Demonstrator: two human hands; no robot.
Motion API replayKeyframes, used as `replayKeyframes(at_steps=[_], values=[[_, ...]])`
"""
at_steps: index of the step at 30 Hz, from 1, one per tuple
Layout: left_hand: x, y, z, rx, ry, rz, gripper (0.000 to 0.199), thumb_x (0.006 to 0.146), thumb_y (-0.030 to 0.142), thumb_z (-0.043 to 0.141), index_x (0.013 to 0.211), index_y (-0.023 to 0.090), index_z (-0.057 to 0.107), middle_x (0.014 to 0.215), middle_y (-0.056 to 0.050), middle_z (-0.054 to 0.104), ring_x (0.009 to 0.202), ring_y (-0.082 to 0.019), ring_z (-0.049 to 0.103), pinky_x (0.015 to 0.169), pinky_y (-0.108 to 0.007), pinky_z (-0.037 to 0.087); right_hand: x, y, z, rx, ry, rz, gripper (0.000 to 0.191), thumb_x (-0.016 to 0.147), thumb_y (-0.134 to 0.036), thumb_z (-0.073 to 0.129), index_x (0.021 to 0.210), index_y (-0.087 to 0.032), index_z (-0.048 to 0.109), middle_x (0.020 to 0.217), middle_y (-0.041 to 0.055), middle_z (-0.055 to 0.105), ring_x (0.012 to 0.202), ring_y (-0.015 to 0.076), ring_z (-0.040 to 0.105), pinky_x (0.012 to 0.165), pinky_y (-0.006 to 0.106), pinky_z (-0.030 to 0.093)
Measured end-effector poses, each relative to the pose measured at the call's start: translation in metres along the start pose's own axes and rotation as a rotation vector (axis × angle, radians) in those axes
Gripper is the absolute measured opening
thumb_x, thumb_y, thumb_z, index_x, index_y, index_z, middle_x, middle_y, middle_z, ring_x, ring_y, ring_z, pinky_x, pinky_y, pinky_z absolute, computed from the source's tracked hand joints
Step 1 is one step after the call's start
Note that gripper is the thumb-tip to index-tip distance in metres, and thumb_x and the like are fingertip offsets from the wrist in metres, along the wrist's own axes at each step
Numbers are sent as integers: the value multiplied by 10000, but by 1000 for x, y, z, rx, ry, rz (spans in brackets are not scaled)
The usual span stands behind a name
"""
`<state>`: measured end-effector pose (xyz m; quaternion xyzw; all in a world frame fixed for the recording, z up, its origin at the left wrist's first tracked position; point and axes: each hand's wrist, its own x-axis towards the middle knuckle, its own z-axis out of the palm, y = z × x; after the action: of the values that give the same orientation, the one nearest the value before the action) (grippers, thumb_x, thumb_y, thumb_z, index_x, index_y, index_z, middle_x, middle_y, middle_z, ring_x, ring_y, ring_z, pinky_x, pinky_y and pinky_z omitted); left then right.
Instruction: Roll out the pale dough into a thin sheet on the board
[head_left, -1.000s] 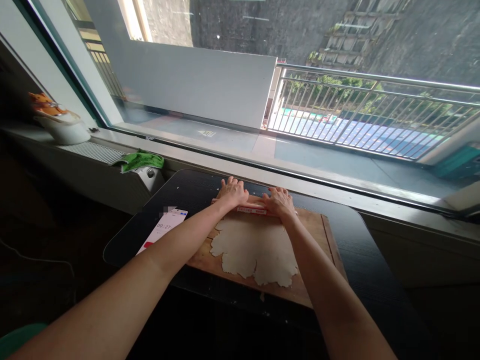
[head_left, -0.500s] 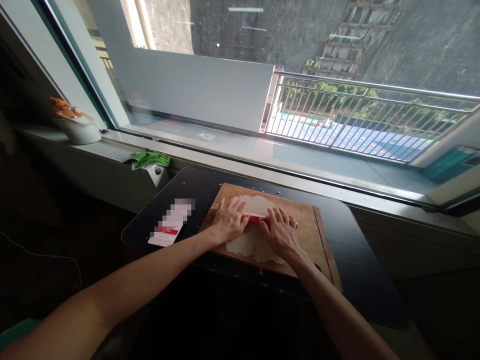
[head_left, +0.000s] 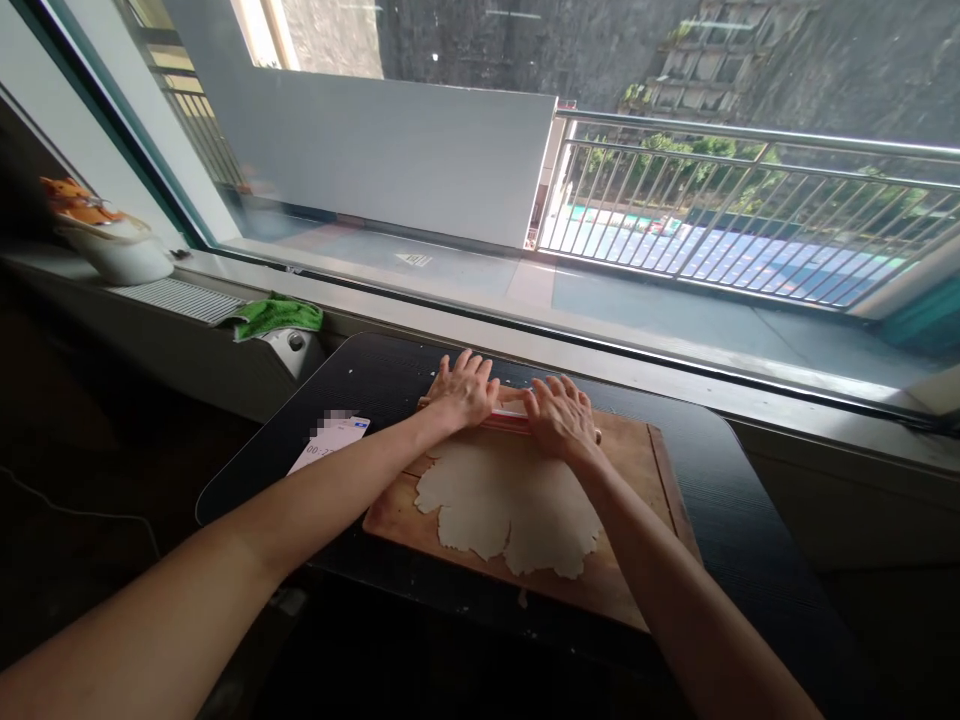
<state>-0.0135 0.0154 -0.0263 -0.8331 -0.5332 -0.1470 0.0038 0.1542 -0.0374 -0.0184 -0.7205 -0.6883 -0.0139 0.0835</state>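
Note:
A rolling pin (head_left: 510,421) with a red and white middle lies crosswise at the far end of a thin, ragged-edged sheet of dough (head_left: 502,500). My left hand (head_left: 463,390) rests on its left part, fingers stretched forward and apart. On its right part lies my right hand (head_left: 561,413), palm down with the fingers extended over the pin. Neither hand is wrapped round it, and the palms hide much of the pin. Under the dough is a wooden board (head_left: 634,460). The near edge of the dough is split into lobes.
The board sits on a black table (head_left: 720,500) with pale crumbs. A phone (head_left: 341,440) showing a timer lies left of the board, partly behind my left forearm. A green cloth (head_left: 277,315) and a white pot (head_left: 124,255) are on the ledge by the window.
Both hands have moved forward with the rolling pin, from the middle of the dough to its far end. More of the near dough now shows. The camera view has shifted slightly.

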Motion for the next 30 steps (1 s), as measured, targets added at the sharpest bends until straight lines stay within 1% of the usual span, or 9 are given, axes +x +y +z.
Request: replayKeyframes(at_steps=[3,6,8,11,16,18,23,25,30], values=[[27,-6,3,2,-20,-69,438,990,335,379,1329,127,564,1451,-157,553,1453,-310,343,1175,-565,271,30,4,1,36,-32,43,520,1033,-476,276,1394,-223,551,1479,100,524,1413,274,370,1126,454,319],[44,-11,6,25,-44,-79,448,964,305,419,1352,114,539,1461,-170,535,1475,-320,293,1188,-558,241,50,6,1,53,-53,86,545,1032,-482,262,1422,-197,515,1490,123,501,1416,277,360,1131,466,304],[48,-13,7,29,-53,-75,458,957,291,430,1370,118,523,1476,-170,517,1485,-319,272,1194,-547,227,54,6,1,64,-65,105,560,1029,-487,264,1445,-188,488,1510,130,478,1423,279,348,1133,466,298],[44,-12,6,21,-74,-91,445,951,281,434,1362,141,529,1480,-162,513,1476,-315,287,1184,-540,241,50,5,0,65,-83,116,557,1019,-492,284,1435,-188,497,1501,133,484,1409,276,361,1127,450,304],[21,-4,-2,-24,-147,-145,437,951,315,418,1320,138,573,1440,-170,553,1420,-313,370,1149,-551,301,24,0,-6,55,-101,120,544,1006,-468,329,1442,-194,504,1505,111,493,1419,268,352,1139,433,301],[10,-1,-5,-32,-161,-131,452,968,340,383,1323,146,584,1450,-158,551,1424,-311,370,1152,-560,296,9,-3,-9,41,-92,105,517,1009,-440,327,1422,-206,532,1497,92,510,1424,260,350,1136,421,310],[-27,8,-10,-22,-141,-38,488,997,393,335,1388,221,572,1495,-94,533,1459,-322,338,1185,-589,235,-32,-8,-10,-56,-26,12,458,1024,-379,290,1210,-247,687,1415,81,586,1430,281,356,1113,436,333],[-43,10,-12,-14,-132,-9,501,1006,391,321,1414,227,559,1513,-86,519,1462,-320,345,1200,-583,213,-51,-8,-8,-61,14,-20,464,1030,-379,284,1250,-237,668,1452,82,563,1457,286,330,1122,442,326],[-84,11,-17,8,-149,145,559,1006,400,337,1517,200,444,1566,-101,450,1482,-319,322,1212,-596,173,-92,-1,5,-41,104,-138,539,1020,-442,348,1472,-179,478,1547,124,474,1484,284,314,1168,461,276]])
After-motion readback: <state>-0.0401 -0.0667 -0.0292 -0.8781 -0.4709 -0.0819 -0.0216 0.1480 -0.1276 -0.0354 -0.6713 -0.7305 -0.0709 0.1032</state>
